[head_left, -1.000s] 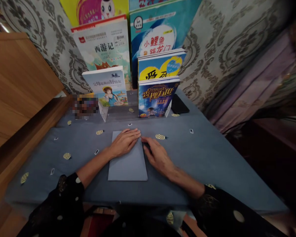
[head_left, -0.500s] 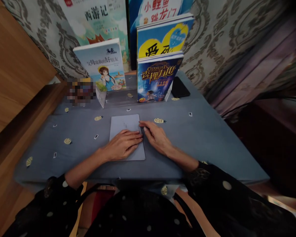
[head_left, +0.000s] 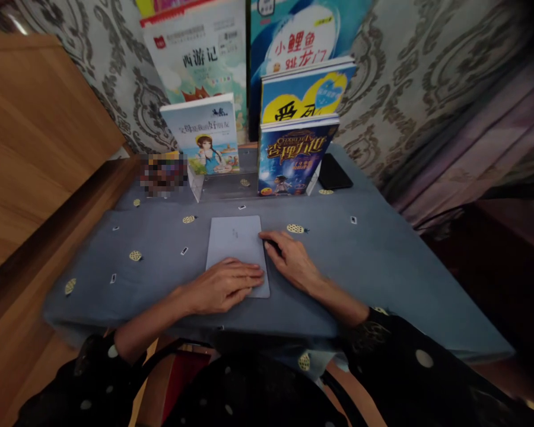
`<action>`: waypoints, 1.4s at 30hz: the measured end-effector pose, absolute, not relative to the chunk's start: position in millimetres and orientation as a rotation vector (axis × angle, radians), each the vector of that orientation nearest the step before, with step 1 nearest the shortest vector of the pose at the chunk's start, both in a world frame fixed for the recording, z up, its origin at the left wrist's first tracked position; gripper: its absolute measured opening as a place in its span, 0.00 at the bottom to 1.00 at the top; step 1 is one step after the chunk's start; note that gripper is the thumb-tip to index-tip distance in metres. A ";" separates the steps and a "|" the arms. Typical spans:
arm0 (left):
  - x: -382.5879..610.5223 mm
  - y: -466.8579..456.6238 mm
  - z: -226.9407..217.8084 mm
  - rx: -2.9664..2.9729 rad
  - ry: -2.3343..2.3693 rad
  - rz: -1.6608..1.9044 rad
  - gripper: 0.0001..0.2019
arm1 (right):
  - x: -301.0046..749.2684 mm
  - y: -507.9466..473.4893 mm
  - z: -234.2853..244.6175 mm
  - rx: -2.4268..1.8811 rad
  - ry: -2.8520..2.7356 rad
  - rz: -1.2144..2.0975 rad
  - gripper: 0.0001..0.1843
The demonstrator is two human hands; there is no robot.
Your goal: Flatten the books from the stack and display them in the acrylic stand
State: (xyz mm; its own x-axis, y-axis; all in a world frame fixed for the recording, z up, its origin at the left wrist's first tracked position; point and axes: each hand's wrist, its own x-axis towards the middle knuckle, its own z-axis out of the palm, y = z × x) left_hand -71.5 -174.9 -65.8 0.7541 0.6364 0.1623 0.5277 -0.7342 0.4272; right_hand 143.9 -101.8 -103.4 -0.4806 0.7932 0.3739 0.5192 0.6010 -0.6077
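A thin pale grey-blue notebook (head_left: 235, 240) lies closed on the cloth-covered table, with small dark print on its cover. My left hand (head_left: 226, 283) rests flat over its lower part, fingers stretched out toward the right edge and hiding the lower left corner. Beside that right edge is my right hand (head_left: 291, 258); its index fingertip touches the edge near the upper corner, and the thumb sits just below, a little apart from it. The right hand's other fingers are partly curled under and hard to see.
A clear stand (head_left: 225, 188) behind the notebook holds several upright books, among them a dark blue book (head_left: 291, 157) and a light blue book (head_left: 207, 139). A black phone (head_left: 335, 172) lies to their right. A blurred-out item (head_left: 164, 174) sits at left, near a wooden cabinet (head_left: 40, 130).
My left hand has slid nearer to me on the notebook, uncovering more of its cover. The right hand has shifted slightly down along the edge. The camera view has tilted up and left.
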 end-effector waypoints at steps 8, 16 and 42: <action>-143.2 -81.8 -81.3 2.259 1.453 0.772 0.19 | 108.2 -86.9 -87.9 -0.718 -2.617 0.307 0.15; -154.8 -65.6 -96.5 2.069 1.368 0.914 0.19 | 38.4 -71.5 -82.9 -0.530 -2.760 0.295 0.17; -144.4 -73.8 -97.4 2.181 1.441 0.977 0.17 | 77.4 -99.6 -103.6 -0.959 -2.724 0.325 0.38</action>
State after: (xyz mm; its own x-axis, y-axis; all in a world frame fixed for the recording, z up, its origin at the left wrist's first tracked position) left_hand -144.4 -73.8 -97.4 0.2454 0.9028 0.3531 0.6623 -0.4221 0.6190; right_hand 77.4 -99.6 -103.6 -0.7578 0.6360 0.1460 0.5838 0.7607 -0.2837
